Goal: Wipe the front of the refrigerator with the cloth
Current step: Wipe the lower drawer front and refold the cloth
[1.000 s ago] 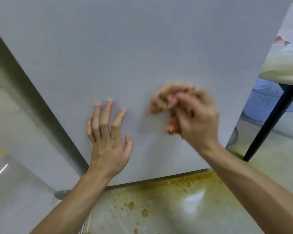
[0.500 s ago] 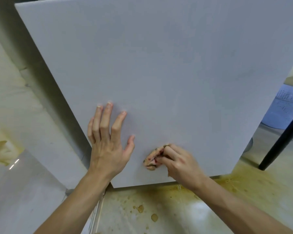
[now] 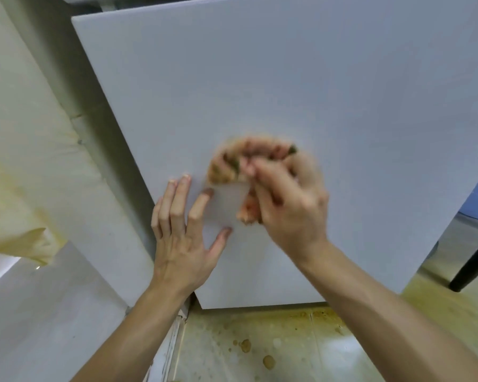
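The fingers (image 3: 262, 172) of the right hand (image 3: 290, 205) are curled round a bunched cloth (image 3: 224, 168), orange-pink with dark green flecks, and press it against the refrigerator door (image 3: 301, 78). Hand and cloth are both blurred, so I cannot tell how each finger lies; the blur itself points to a wiping stroke. Most of the cloth bulges out beyond the fingertips and to their left, and a smaller wad shows beneath them, toward the palm. Bunching it this way likely puts a thick pad between fingers and door, so the pressure falls on a small patch.

The fingers (image 3: 177, 199) of the left hand (image 3: 182, 241) are straight and spread, lying flat on the door with the thumb splayed toward the right hand. They hold nothing. I judge this hand to be a brace, steadying the person against the push of the wiping. The cloth lies just beyond and to the right of the left forefinger tip, close but apart from it, with bare door between that finger and the right hand.

Out past both hands the door runs pale grey and plain. Below the wrists, its bottom edge meets a tiled floor (image 3: 260, 334) marked with yellow-brown stains and drops. Right of the right forearm stands a black furniture leg (image 3: 472, 268).
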`<control>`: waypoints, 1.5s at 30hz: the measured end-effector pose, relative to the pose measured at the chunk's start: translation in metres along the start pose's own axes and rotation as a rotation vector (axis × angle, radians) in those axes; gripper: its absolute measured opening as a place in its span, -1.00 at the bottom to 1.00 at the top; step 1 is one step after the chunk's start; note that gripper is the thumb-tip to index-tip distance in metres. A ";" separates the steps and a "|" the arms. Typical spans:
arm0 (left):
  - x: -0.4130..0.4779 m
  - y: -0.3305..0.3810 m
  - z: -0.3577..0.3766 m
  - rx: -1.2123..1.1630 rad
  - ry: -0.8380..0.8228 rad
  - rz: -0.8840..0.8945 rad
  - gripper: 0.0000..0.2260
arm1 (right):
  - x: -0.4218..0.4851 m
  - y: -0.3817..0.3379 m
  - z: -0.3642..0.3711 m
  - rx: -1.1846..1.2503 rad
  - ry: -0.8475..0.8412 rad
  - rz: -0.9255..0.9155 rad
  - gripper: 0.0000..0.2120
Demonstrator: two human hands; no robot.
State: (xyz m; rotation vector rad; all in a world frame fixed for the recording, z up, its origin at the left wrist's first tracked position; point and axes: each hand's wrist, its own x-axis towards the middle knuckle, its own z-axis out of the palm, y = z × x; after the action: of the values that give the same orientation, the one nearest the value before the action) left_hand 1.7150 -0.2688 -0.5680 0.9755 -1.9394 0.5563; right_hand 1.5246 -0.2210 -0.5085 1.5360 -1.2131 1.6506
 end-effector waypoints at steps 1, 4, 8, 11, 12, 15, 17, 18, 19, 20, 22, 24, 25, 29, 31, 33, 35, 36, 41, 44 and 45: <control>-0.001 -0.003 -0.001 -0.007 -0.013 0.006 -0.30 | -0.024 0.005 0.002 -0.002 -0.084 -0.071 -0.88; -0.007 -0.014 -0.003 -0.036 -0.037 0.024 -0.36 | -0.100 0.024 -0.002 -0.036 -0.320 -0.182 -0.87; -0.012 -0.030 -0.007 -0.021 -0.061 0.029 -0.47 | -0.153 0.043 -0.014 -0.038 -0.558 -0.200 -0.85; -0.012 -0.037 -0.010 -0.022 -0.057 0.021 -0.46 | -0.131 0.034 -0.013 0.023 -0.565 -0.103 -0.91; -0.011 -0.038 -0.011 -0.032 -0.050 0.023 -0.46 | -0.111 0.026 -0.010 0.076 -0.504 -0.048 -0.90; -0.010 -0.039 -0.014 -0.074 -0.022 0.029 -0.47 | -0.025 -0.005 0.001 0.225 -0.201 0.098 -0.89; -0.010 -0.039 -0.016 -0.107 -0.014 0.018 -0.46 | 0.035 -0.021 0.010 0.188 0.028 0.179 -0.91; -0.011 -0.039 -0.016 -0.119 -0.015 0.013 -0.44 | 0.057 -0.028 0.015 0.154 0.112 0.185 -0.89; -0.011 -0.040 -0.017 -0.128 -0.013 0.010 -0.42 | 0.070 -0.035 0.021 0.140 0.167 0.183 -0.88; -0.012 -0.041 -0.017 -0.135 -0.010 0.009 -0.40 | 0.072 -0.040 0.028 0.134 0.193 0.176 -0.87; -0.012 -0.043 -0.018 -0.147 0.005 0.018 -0.38 | 0.054 -0.045 0.041 0.142 0.160 0.115 -0.83; -0.010 -0.046 -0.020 -0.160 0.020 0.020 -0.38 | 0.013 -0.044 0.050 0.159 0.015 0.010 -0.81; -0.010 -0.047 -0.021 -0.172 0.020 0.005 -0.37 | -0.013 -0.040 0.052 0.143 -0.087 -0.050 -0.80; -0.009 -0.057 -0.026 -0.181 0.044 -0.072 -0.34 | -0.114 -0.013 0.039 0.097 -0.438 -0.236 -0.82; -0.009 -0.065 -0.027 -0.126 0.046 -0.077 -0.38 | -0.145 -0.001 0.030 0.110 -0.536 -0.218 -0.70; -0.008 -0.072 -0.026 -0.079 0.044 -0.085 -0.39 | -0.157 0.005 0.026 0.082 -0.625 -0.186 -0.64; -0.010 -0.074 -0.024 -0.067 0.030 -0.091 -0.39 | -0.148 0.000 0.027 0.057 -0.607 -0.158 -0.87; -0.011 -0.074 -0.023 -0.071 0.027 -0.097 -0.39 | -0.133 -0.007 0.029 0.071 -0.555 -0.130 -0.81; -0.009 -0.074 -0.022 -0.107 0.049 -0.146 -0.41 | -0.017 -0.051 0.058 0.077 -0.084 -0.047 -0.65; -0.010 -0.078 -0.024 -0.180 0.056 -0.142 -0.44 | -0.005 -0.068 0.080 0.089 0.053 0.009 -0.80; -0.011 -0.080 -0.024 -0.209 0.065 -0.144 -0.43 | -0.015 -0.068 0.086 0.079 0.055 -0.008 -0.81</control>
State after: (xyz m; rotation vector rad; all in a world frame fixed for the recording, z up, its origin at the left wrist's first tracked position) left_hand 1.7947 -0.2948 -0.5639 0.9426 -1.8109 0.2932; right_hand 1.6254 -0.2663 -0.5133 1.5304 -1.1240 1.7422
